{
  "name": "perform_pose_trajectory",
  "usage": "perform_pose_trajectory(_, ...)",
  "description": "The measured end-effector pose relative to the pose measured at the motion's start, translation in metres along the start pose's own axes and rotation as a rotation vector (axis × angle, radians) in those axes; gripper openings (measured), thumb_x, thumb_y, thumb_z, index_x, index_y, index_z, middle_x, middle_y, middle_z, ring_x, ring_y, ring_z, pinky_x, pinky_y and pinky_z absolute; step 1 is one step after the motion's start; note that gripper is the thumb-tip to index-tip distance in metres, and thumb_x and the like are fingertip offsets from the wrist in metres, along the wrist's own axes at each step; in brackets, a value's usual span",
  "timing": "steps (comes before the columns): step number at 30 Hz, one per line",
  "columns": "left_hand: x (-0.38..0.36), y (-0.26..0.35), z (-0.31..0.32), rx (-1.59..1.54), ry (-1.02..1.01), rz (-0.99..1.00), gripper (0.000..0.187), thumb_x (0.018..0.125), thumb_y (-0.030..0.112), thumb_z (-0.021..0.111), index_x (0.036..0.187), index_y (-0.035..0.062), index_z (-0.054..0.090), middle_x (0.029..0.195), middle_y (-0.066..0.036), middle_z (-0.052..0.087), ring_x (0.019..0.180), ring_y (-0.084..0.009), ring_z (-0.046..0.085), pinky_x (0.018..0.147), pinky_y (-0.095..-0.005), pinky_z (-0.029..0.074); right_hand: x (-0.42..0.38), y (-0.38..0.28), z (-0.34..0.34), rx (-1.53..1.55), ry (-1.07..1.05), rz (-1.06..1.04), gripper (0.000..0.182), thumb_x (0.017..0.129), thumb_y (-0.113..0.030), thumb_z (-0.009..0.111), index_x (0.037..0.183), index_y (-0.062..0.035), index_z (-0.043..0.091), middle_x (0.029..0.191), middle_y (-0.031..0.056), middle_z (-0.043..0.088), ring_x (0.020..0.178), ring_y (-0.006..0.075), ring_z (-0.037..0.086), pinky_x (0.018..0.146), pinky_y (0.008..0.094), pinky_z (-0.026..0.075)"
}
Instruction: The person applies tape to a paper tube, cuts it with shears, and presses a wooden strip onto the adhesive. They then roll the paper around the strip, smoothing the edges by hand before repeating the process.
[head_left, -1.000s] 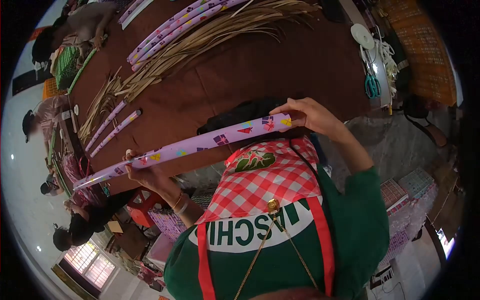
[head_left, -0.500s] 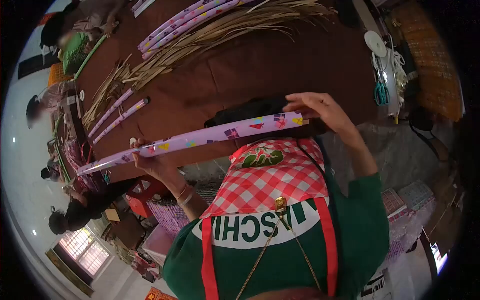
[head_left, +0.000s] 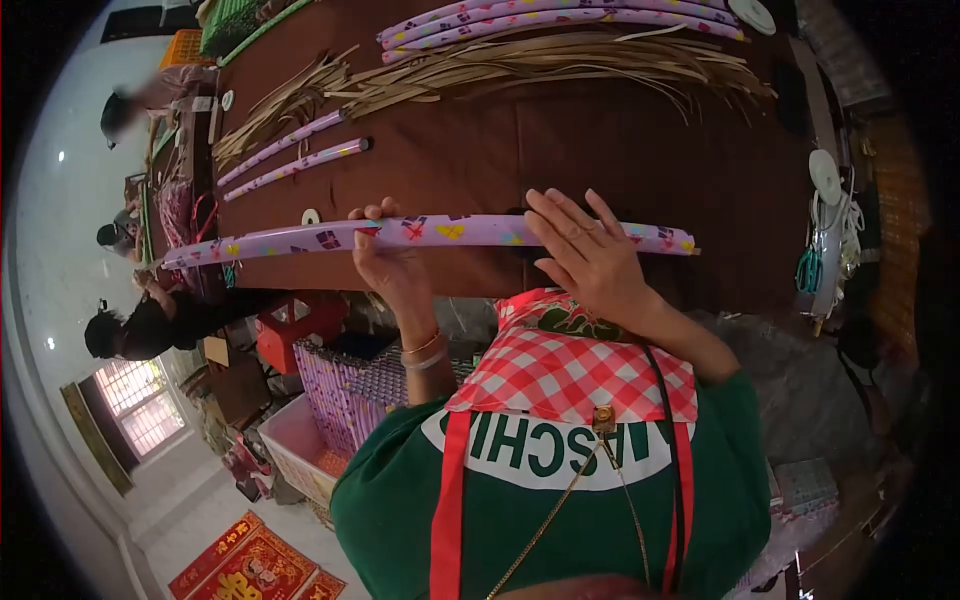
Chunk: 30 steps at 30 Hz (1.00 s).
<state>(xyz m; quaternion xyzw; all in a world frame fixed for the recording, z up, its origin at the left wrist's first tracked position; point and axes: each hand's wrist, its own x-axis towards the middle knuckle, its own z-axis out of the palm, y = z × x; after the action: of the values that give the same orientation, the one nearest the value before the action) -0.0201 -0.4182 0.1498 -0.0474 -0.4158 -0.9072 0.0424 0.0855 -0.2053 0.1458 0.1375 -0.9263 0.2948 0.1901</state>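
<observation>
A long lilac tube (head_left: pixel 450 231) patterned with small gifts and bows lies across the view, nearly level. My left hand (head_left: pixel 395 262) grips it left of its middle, thumb in front and fingertips over the top. Near the right end, my right hand (head_left: pixel 595 255) lies over the tube with its fingers stretched out and somewhat apart. A thin tan tip sticks out at the tube's right end. The red checked apron (head_left: pixel 570 365) is just below my right hand.
Dry leaf strips (head_left: pixel 540 65) and more patterned tubes (head_left: pixel 560 18) lie on the brown table (head_left: pixel 450 150). Two shorter tubes (head_left: pixel 300 168) are at left. Teal scissors (head_left: pixel 809 270) hang at right. Other people (head_left: pixel 150 320) are at far left.
The tube has turned closer to level. My left hand has moved right and up along the view, still gripping. My right hand has come left from beyond the end onto the tube.
</observation>
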Motion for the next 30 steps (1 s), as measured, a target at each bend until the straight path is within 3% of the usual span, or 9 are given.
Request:
perform_pose_trajectory(7, -0.011, -0.011, 0.016, 0.048, 0.058, -0.032, 0.026, 0.083, 0.018, 0.052, 0.105, 0.0042, 0.046, 0.096, -0.007, 0.053, 0.099, -0.0232, 0.051, 0.093, -0.0344, 0.038, 0.025, -0.011, 0.022, -0.200, -0.022, -0.093, 0.050, 0.076, -0.019, 0.058, 0.123, -0.0062, 0.045, 0.129, 0.0072, 0.043, 0.116, 0.0204, 0.044, 0.099, 0.0403, 0.029)
perform_pose_trajectory(12, 0.002, -0.003, -0.006, 0.052, 0.093, -0.004, 0.028, 0.083, 0.018, 0.053, 0.106, 0.0041, 0.046, 0.096, -0.006, 0.053, 0.100, -0.0230, 0.051, 0.093, -0.0342, 0.038, -0.010, 0.031, 0.020, -0.194, -0.127, 0.141, 0.061, 0.069, -0.017, 0.066, 0.122, 0.0001, 0.042, 0.127, 0.0117, 0.043, 0.115, 0.0227, 0.044, 0.099, 0.0413, 0.029)
perform_pose_trajectory(13, 0.003, -0.004, -0.011, 0.051, 0.102, 0.002, 0.028, 0.083, 0.018, 0.053, 0.106, 0.0041, 0.046, 0.096, -0.006, 0.053, 0.100, -0.0230, 0.051, 0.093, -0.0342, 0.038, -0.017, 0.043, 0.020, -0.175, -0.087, 0.164, 0.060, 0.065, -0.019, 0.070, 0.117, -0.0024, 0.047, 0.115, 0.0121, 0.053, 0.103, 0.0242, 0.053, 0.089, 0.0380, 0.039)
perform_pose_trajectory(16, 0.006, -0.005, -0.022, 0.058, 0.089, -0.032, 0.030, 0.083, 0.019, 0.053, 0.107, 0.0037, 0.045, 0.098, -0.007, 0.054, 0.101, -0.0233, 0.051, 0.093, -0.0333, 0.038, -0.031, 0.053, 0.010, 0.096, -0.285, 0.357, 0.048, 0.063, -0.020, 0.072, 0.106, -0.0063, 0.055, 0.096, 0.0098, 0.060, 0.084, 0.0235, 0.060, 0.073, 0.0332, 0.047)
perform_pose_trajectory(17, 0.007, -0.008, -0.023, 0.028, 0.079, -0.054, 0.031, 0.083, 0.020, 0.052, 0.109, 0.0032, 0.045, 0.101, -0.008, 0.054, 0.103, -0.0238, 0.050, 0.094, -0.0331, 0.038, -0.032, 0.053, 0.012, 0.113, -0.102, 0.274, 0.035, 0.061, -0.018, 0.072, 0.093, -0.0083, 0.059, 0.078, 0.0062, 0.060, 0.068, 0.0225, 0.060, 0.058, 0.0306, 0.048)
perform_pose_trajectory(22, 0.005, -0.035, -0.007, -0.199, 0.158, -0.192, 0.040, 0.087, 0.020, 0.047, 0.121, 0.0018, 0.036, 0.114, -0.014, 0.048, 0.112, -0.0264, 0.046, 0.098, -0.0343, 0.035, -0.023, 0.041, -0.001, -0.159, -0.032, 0.265, 0.031, 0.060, -0.015, 0.071, 0.086, -0.0080, 0.056, 0.073, 0.0041, 0.056, 0.063, 0.0198, 0.057, 0.055, 0.0294, 0.045)
perform_pose_trajectory(23, -0.002, -0.046, -0.008, -0.066, 0.119, -0.218, 0.050, 0.088, 0.031, 0.048, 0.125, 0.0023, 0.032, 0.122, -0.014, 0.044, 0.118, -0.0289, 0.039, 0.103, -0.0364, 0.030, -0.022, 0.041, -0.003, -0.232, -0.005, 0.243, 0.030, 0.060, -0.015, 0.070, 0.085, -0.0080, 0.055, 0.072, 0.0033, 0.054, 0.062, 0.0180, 0.055, 0.053, 0.0283, 0.044)
perform_pose_trajectory(27, -0.043, -0.078, 0.014, 0.118, -0.125, -0.440, 0.054, 0.081, 0.008, 0.058, 0.126, 0.0021, 0.030, 0.121, -0.014, 0.044, 0.118, -0.0283, 0.041, 0.097, -0.0362, 0.037, -0.023, 0.044, -0.011, -0.264, -0.046, 0.260, 0.030, 0.060, -0.015, 0.070, 0.085, -0.0085, 0.055, 0.073, 0.0030, 0.054, 0.062, 0.0173, 0.055, 0.054, 0.0275, 0.044)
perform_pose_trajectory(30, -0.051, -0.086, 0.031, -0.013, -0.034, -0.587, 0.048, 0.076, -0.005, 0.057, 0.117, -0.0004, 0.033, 0.109, -0.015, 0.052, 0.108, -0.0263, 0.050, 0.091, -0.0339, 0.042, -0.025, 0.044, -0.016, -0.318, -0.071, 0.254, 0.031, 0.060, -0.015, 0.071, 0.086, -0.0083, 0.056, 0.075, 0.0033, 0.055, 0.063, 0.0177, 0.055, 0.055, 0.0285, 0.044)
